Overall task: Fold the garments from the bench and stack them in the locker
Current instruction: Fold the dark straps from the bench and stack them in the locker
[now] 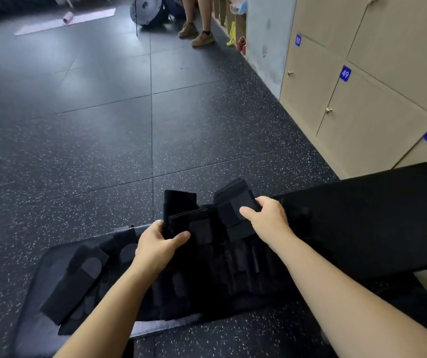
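Surface (pixel 378 218): black, padded, matte, coming in from the right edge. A black garment (pixel 207 275) with sewn-on pockets and straps lies spread over its near end, and the left part, edged in grey, reaches out above the floor (pixel 91 140); whether anything supports it there cannot be told. Floor is dark rubber tile flecked white, seams showing. At the far end it carries a pale mat (pixel 91 17) with a small roll (pixel 68 17) on it, a round fan (pixel 145 9), and a standing person's tan shoes (pixel 197 34).
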Demonstrator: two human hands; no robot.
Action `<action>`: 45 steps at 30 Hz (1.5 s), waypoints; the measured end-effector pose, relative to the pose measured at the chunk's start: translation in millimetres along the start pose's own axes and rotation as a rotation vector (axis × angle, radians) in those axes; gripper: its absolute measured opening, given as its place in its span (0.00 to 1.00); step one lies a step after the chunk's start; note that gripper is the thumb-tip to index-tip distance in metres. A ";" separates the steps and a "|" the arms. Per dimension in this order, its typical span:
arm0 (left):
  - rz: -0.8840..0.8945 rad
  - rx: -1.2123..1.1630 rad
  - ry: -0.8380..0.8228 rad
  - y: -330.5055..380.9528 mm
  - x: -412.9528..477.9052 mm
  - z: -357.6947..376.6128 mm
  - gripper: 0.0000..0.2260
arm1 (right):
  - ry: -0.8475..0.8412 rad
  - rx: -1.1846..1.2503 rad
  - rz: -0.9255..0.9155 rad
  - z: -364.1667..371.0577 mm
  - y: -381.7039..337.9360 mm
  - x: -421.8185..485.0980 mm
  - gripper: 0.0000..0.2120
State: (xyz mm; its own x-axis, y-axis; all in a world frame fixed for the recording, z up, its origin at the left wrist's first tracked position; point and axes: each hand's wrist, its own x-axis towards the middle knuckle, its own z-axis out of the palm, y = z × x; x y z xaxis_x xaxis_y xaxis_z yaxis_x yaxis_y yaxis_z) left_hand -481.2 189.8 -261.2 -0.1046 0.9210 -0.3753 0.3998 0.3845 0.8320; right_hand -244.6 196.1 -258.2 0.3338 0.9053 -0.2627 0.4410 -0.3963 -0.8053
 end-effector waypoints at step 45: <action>0.086 -0.382 -1.145 199.7 -291.9 465.6 0.12 | 0.995 0.630 0.161 -429.1 228.8 -216.6 0.10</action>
State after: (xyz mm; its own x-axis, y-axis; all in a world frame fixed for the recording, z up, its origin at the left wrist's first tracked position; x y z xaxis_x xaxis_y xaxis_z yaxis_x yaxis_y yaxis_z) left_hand 53.1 -31.6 -175.6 0.8533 0.4292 -0.2960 0.0510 0.4962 0.8667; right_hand 141.4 -156.2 -157.4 0.9709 0.2253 -0.0811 -0.0603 -0.0976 -0.9934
